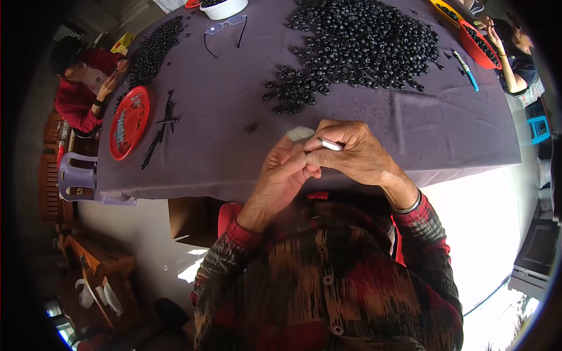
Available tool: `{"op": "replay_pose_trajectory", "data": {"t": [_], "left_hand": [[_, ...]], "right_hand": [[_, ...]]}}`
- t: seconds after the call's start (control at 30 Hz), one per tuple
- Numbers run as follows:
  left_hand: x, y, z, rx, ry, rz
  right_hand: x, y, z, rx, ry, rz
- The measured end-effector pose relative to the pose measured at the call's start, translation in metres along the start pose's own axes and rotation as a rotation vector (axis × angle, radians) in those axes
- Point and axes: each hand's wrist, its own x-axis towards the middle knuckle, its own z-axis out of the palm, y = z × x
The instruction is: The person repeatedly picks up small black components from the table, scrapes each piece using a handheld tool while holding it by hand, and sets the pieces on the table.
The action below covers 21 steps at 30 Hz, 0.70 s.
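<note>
My left hand (pixel 282 171) and my right hand (pixel 355 153) meet over the near edge of the table, fingertips touching. A slim white pen-shaped tool (pixel 331 144) lies in the closed fingers of my right hand; its exact kind cannot be made out. The fingers of my left hand pinch together against the right fingertips, and whatever is between them is hidden. A pale covering (pixel 300 133) wraps one left fingertip. Beyond my hands spreads a large heap of small black round pieces (pixel 369 44), some showing a hole or hollow.
A purple-grey cloth (pixel 222 128) covers the table. Left are a red plate (pixel 142 131) with small bits and black tools (pixel 167 121). Glasses (pixel 225 25) lie near a white bowl (pixel 225 8). A blue-white tool (pixel 466 70) lies right, near a red basin (pixel 477 47). Two people sit opposite sides.
</note>
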Motion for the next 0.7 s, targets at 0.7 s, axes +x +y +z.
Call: {"op": "replay_pose_trajectory", "data": {"t": [0.7], "left_hand": [[-0.001,0.000,-0.009,-0.055,-0.047,0.045]], "right_hand": [[-0.009,-0.023,-0.007,-0.402,0.007,0.035]]}}
